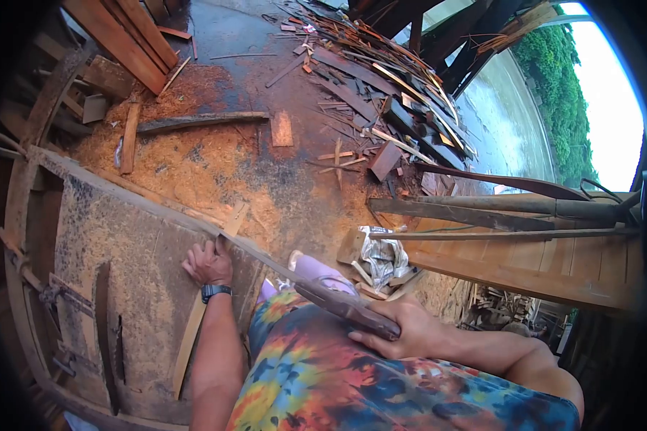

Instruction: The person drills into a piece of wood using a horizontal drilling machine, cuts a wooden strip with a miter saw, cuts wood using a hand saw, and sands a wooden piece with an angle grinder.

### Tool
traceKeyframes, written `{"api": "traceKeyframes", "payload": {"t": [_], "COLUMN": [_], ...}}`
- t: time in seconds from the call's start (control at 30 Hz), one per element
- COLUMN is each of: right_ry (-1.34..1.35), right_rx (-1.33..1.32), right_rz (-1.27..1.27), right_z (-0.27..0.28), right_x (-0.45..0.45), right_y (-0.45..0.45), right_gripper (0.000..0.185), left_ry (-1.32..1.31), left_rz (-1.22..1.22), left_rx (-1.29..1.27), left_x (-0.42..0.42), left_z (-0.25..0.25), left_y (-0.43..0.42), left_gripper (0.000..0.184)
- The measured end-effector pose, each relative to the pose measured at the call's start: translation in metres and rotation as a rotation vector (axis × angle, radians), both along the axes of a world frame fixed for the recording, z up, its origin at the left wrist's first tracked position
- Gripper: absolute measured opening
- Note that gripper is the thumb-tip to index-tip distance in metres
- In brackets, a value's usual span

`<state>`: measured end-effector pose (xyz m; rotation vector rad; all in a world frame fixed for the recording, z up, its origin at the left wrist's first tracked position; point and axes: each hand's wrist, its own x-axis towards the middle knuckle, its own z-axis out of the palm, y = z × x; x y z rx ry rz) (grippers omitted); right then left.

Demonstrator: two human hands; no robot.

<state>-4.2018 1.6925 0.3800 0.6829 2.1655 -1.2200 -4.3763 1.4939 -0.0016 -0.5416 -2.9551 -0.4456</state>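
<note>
My right hand (402,327) is wrapped round the dark handle of a long-bladed tool (338,302), which looks like a saw or large knife. Its thin blade runs up and left to a pale wood strip (235,219) near the edge of a worn, dusty wooden bench (140,287). My left hand (210,264), with a watch on the wrist, presses down on the strip just beside the blade tip, fingers bent. The strip reaches past the bench edge at one end and shows again below my left wrist.
Sawdust (194,165) and offcuts cover the floor ahead. A heap of scrap boards (381,93) lies beyond. Planks (118,43) lean at the upper left. At the right are a long wooden panel (510,266) and a crumpled bag (387,257).
</note>
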Motion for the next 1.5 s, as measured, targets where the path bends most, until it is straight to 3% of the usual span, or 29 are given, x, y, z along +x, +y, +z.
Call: {"api": "traceKeyframes", "payload": {"t": [0.1,0.17,0.23,0.33,0.4,0.5,0.57,0.67,0.8,0.9,1.03,1.13,1.17,1.2,1.27,1.33,1.43,1.5], "right_ry": [0.067,-0.023,0.070,0.176,-0.013,0.147,0.057,-0.041,0.095,0.090,0.089,0.038,0.001,0.078,0.058,0.202,0.097,0.074], "right_rx": [0.054,0.074,0.101,0.126,0.076,0.099,0.084,0.079,0.171,0.177,0.115,0.087,0.091,0.088,0.129,0.199,0.148,0.113], "right_rz": [0.050,0.036,0.030,0.019,0.067,0.011,-0.032,0.030,0.016,0.019,-0.022,-0.032,-0.028,0.010,-0.006,0.015,-0.009,0.004], "right_z": [-0.039,-0.118,-0.188,-0.195,-0.126,-0.033,-0.001,-0.039,-0.177,-0.156,-0.041,-0.015,-0.015,-0.049,-0.136,-0.222,-0.212,-0.151], "right_x": [-0.018,-0.062,-0.105,-0.106,-0.077,-0.009,0.009,-0.019,-0.100,-0.093,-0.010,-0.001,-0.004,-0.012,-0.059,-0.120,-0.135,-0.099], "right_y": [-0.007,-0.022,-0.037,-0.043,-0.027,-0.012,-0.007,-0.013,-0.043,-0.044,-0.012,-0.008,-0.006,-0.007,-0.027,-0.050,-0.050,-0.038], "right_gripper": [0.036,0.031,0.038,0.038,0.037,0.030,0.024,0.027,0.040,0.041,0.023,0.019,0.018,0.019,0.032,0.043,0.042,0.040], "left_ry": [0.017,0.017,-0.014,0.016,0.035,0.026,-0.034,-0.041,-0.093,-0.083,-0.089,-0.093,-0.057,-0.062,-0.132,-0.093,-0.060,-0.059], "left_rz": [-0.019,-0.034,-0.011,-0.045,-0.035,-0.018,-0.014,-0.044,0.041,0.021,0.006,0.003,-0.003,0.011,-0.006,0.002,0.000,0.015], "left_rx": [-0.004,0.013,0.007,0.010,0.011,0.000,0.006,0.067,0.092,0.083,0.077,0.074,0.108,0.111,0.098,0.127,0.143,0.141], "left_x": [0.002,0.001,0.003,0.003,0.003,0.003,0.001,-0.003,-0.001,-0.002,-0.001,-0.001,-0.001,0.000,-0.002,-0.002,-0.006,-0.001], "left_z": [-0.007,-0.012,-0.011,-0.013,-0.008,-0.016,0.001,0.007,0.010,0.011,0.017,0.015,0.013,0.014,0.016,0.013,0.009,0.011], "left_y": [-0.002,-0.008,-0.005,-0.008,0.000,-0.005,-0.002,-0.005,-0.005,-0.004,-0.003,-0.006,-0.004,-0.005,-0.006,-0.006,-0.008,-0.006], "left_gripper": [0.038,0.037,0.035,0.035,0.031,0.025,0.029,0.033,0.033,0.032,0.027,0.025,0.027,0.027,0.023,0.026,0.029,0.030]}}
